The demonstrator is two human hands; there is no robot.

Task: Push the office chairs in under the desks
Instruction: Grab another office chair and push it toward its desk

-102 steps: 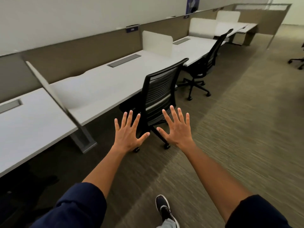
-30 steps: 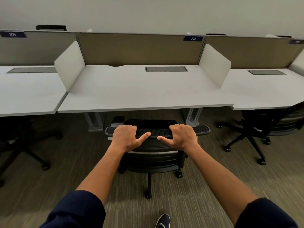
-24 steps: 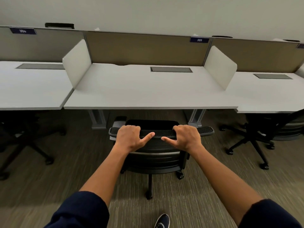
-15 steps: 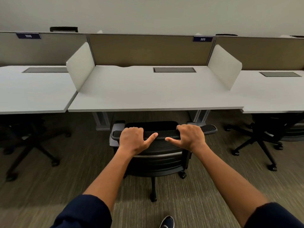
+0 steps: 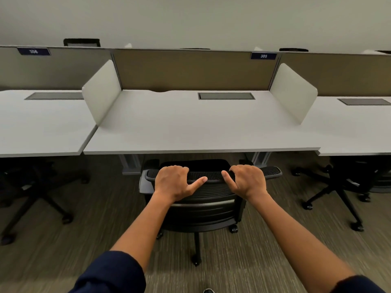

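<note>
A black mesh-backed office chair (image 5: 203,210) stands in front of the middle white desk (image 5: 201,132), its seat partly under the desk's front edge. My left hand (image 5: 174,182) grips the top rim of the chair back left of centre, fingers curled over it and thumb pointing inward. On the same rim, right of centre, my right hand (image 5: 246,180) grips likewise. The chair's castor base shows on the carpet below.
White side screens (image 5: 101,92) and a tan back panel (image 5: 194,70) bound the middle desk. Another black chair (image 5: 347,182) stands pulled out at the right desk (image 5: 357,132); a third chair (image 5: 27,187) sits under the left desk (image 5: 42,127). Grey desk legs (image 5: 131,163) flank the chair.
Since the earliest frame I have turned square to the desk and taken hold of the chair back. Over the last second the chair has rolled slightly closer to the desk edge.
</note>
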